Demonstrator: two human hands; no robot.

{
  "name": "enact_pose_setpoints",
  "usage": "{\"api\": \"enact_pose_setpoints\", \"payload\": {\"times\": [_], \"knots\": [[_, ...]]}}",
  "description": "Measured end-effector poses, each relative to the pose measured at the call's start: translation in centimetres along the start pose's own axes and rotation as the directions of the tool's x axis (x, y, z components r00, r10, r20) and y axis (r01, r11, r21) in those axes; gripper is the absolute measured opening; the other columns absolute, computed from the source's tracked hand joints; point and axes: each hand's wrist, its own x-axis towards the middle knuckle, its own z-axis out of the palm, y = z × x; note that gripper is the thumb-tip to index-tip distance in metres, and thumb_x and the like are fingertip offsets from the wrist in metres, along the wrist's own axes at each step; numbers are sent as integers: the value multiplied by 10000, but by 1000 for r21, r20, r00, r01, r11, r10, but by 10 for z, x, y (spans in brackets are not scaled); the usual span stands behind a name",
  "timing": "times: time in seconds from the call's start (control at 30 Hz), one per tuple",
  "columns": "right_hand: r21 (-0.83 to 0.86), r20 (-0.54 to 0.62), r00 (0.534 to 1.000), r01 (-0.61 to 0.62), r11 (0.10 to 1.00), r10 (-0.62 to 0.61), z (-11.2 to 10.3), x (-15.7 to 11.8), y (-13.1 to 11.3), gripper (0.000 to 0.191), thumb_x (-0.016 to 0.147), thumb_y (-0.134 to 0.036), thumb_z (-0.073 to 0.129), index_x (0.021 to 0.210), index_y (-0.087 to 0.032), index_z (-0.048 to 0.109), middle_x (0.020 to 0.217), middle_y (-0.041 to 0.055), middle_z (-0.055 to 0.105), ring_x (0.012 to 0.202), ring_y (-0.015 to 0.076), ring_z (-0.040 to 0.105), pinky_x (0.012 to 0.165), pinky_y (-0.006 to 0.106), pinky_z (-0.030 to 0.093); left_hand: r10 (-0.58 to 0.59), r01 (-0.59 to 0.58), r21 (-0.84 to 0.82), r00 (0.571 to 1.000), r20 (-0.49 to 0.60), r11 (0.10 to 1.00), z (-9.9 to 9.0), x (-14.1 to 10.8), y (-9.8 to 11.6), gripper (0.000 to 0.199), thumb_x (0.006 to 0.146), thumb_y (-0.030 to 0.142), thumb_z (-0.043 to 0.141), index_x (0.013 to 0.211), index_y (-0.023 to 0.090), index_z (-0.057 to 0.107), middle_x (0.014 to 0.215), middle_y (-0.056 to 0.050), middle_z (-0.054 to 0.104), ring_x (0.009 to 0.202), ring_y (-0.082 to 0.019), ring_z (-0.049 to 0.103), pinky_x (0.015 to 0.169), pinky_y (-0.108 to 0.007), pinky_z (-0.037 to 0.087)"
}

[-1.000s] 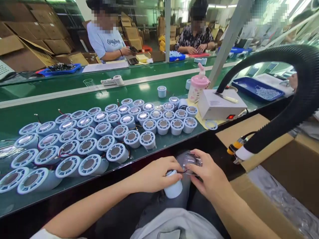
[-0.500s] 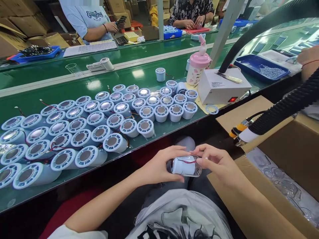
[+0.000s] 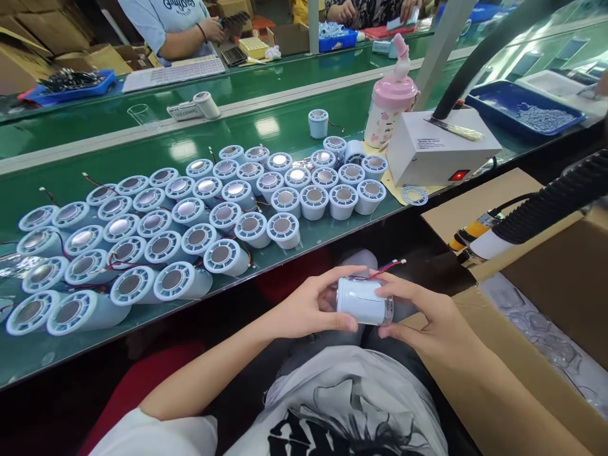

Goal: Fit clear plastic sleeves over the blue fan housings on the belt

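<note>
Blue cylinder (image 3: 361,301) held on its side

Left hand (image 3: 319,304) and right hand (image 3: 418,310): fingers clamped on opposite ends; red-blue wires (image 3: 382,268) protrude above.

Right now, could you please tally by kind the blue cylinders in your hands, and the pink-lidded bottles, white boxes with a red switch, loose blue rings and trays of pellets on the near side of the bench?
Held blue cylinder: 1
Pink-lidded bottle: 1
White box: 1
Loose blue ring: 1
Pellet tray: 1
Total: 5
</note>
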Motion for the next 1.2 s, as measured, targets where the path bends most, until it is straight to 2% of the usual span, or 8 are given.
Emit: {"api": "enact_pose_setpoints", "payload": {"times": [0.13, 0.27, 0.43, 0.6, 0.8, 0.93, 1.03, 1.2], "knots": [[138, 53, 987, -160, 977, 154, -3, -1, -3, 432, 787, -282, 762, 1172, -286, 566, 1285, 73, 601, 1031, 263, 665, 872, 389, 583, 78, -79, 101, 997, 8, 992, 1, -2, 6, 783, 665, 240, 826, 1370, 281, 488, 1361, -83, 531, 1164, -247, 571, 957, -333, 499], [217, 88, 972, -232, 948, 218, -5, -1, -5, 458, 783, -308, 766, 1194, -281, 567, 1230, 78, 609, 1091, 298, 627, 922, 444, 560, 135, -137, 153, 991, 26, 979, 1, -3, 9, 752, 671, 228, 824, 1353, 273, 512, 1358, -83, 543, 1218, -249, 547, 997, -333, 482], [352, 133, 965, -261, 899, 228, -5, 0, -6, 433, 809, -291, 746, 1199, -298, 557, 1184, 51, 617, 1079, 234, 608, 843, 334, 582, 172, -171, 243, 985, 18, 955, 1, -5, 6, 764, 668, 247, 824, 1362, 279, 505, 1402, -97, 516, 1263, -277, 516, 1015, -371, 475], [516, 197, 935, -356, 779, 296, -3, 3, -6, 426, 802, -322, 756, 1162, -273, 534, 1120, 48, 629, 963, 191, 632, 759, 278, 566, 224, -222, 317, 974, 31, 922, -1, -5, 4, 738, 682, 271, 813, 1357, 278, 514, 1416, -105, 514, 1306, -301, 479, 1042, -409, 452], [564, 271, 896, -443, 697, 350, -4, 5, -1, 455, 799, -396, 747, 1154, -241, 507, 1077, 60, 642, 855, 173, 629, 704, 280, 554, 284, -287, 359, 957, 63, 888, -3, -5, 5, 727, 688, 257, 811, 1353, 281, 518, 1412, -95, 525, 1324, -288, 464, 1068, -406, 428], [619, 284, 890, -454, 641, 356, -2, 5, 3, 418, 828, -462, 701, 1108, -224, 504, 904, 20, 641, 719, 146, 632, 664, 297, 578, 287, -292, 368, 956, 70, 883, -3, -4, 6, 715, 696, 280, 805, 1352, 276, 521, 1416, -99, 522, 1329, -299, 456, 1081, -428, 410], [639, 299, 868, -490, 593, 396, 2, 6, 3, 432, 821, -499, 694, 1075, -210, 500, 861, 14, 642, 684, 154, 655, 633, 309, 589, 293, -300, 370, 953, 76, 879, -3, -4, 6, 718, 697, 279, 804, 1356, 281, 518, 1415, -97, 523, 1323, -301, 462, 1087, -432, 402], [685, 319, 843, -520, 510, 432, 8, 7, 1, 489, 801, -620, 648, 965, -180, 511, 694, 11, 661, 571, 157, 675, 511, 236, 552, 318, -330, 374, 943, 96, 867, -4, -3, 6, 730, 692, 236, 809, 1357, 296, 514, 1419, -80, 521, 1328, -280, 459, 1104, -409, 383]]}}
